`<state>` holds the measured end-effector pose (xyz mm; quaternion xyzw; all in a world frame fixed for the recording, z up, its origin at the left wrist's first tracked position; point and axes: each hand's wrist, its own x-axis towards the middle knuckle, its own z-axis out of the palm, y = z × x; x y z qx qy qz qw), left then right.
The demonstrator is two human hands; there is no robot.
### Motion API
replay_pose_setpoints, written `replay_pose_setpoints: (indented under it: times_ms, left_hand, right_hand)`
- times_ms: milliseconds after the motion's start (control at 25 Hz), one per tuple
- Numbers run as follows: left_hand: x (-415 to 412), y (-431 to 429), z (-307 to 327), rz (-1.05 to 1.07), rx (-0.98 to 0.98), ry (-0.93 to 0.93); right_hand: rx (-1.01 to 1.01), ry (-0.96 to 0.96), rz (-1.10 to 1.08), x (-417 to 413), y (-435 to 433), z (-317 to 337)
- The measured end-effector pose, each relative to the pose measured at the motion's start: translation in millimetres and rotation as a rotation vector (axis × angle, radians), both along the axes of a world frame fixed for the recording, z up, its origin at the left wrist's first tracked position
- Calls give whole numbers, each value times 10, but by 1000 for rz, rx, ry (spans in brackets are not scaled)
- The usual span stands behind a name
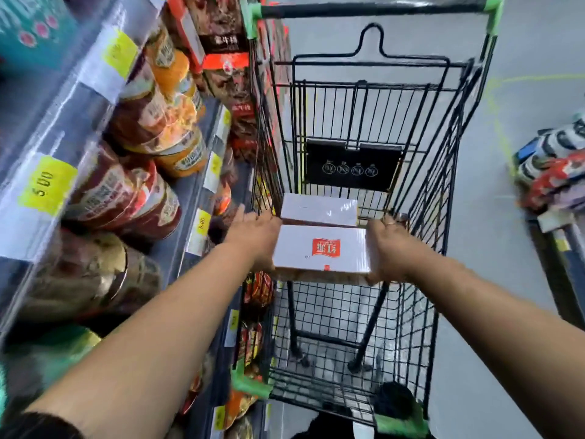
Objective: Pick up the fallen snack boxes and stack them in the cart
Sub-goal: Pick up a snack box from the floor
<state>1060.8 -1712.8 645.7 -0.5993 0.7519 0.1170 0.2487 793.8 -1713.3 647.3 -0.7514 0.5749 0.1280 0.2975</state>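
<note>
A white snack box with a red logo [321,248] hangs inside the black wire cart [443,172], held flat between both hands. My left hand [256,232] presses its left end, fingers stretched forward. My right hand [391,245] grips its right end, fingers wrapped round the far corner. A second white snack box [318,209] lies just beyond it, lower in the cart, below the black child-seat panel [351,166].
Shelves of round tubs [152,131] and red-brown packets with yellow price tags run close along the cart's left side. Packaged goods [550,172] sit on a low display at the right. Grey floor shows beyond the cart and on its right.
</note>
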Motion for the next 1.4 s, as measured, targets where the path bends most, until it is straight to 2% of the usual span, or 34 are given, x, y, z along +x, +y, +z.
replay_pose_setpoints:
  times_ms: [240,440,560,880,1160,1400]
  left_hand:
    - [-15,-336,-733,-37,21,-64]
    - [14,-707,-1408,-168,-58,-152]
    - [0,-907,-1682,-173,-86,-207]
    - [-3,-1046,-2023,-136,-60,-351]
    - [11,-1061,-2114,-77,-80,-317]
    - [-91,-983,-1885,-39,-120,-149]
  right_hand:
    - [-18,39,-30,80,-291,-867]
    - [-63,72,-34,172,-581,-1534]
    - [-82,42,-16,236,-735,-1828]
    - [-156,15,-35,369,-912,-2283]
    - [-181,-1,-64,368,-916,-2374]
    - [-88,49,-75,367,-828,-2130]
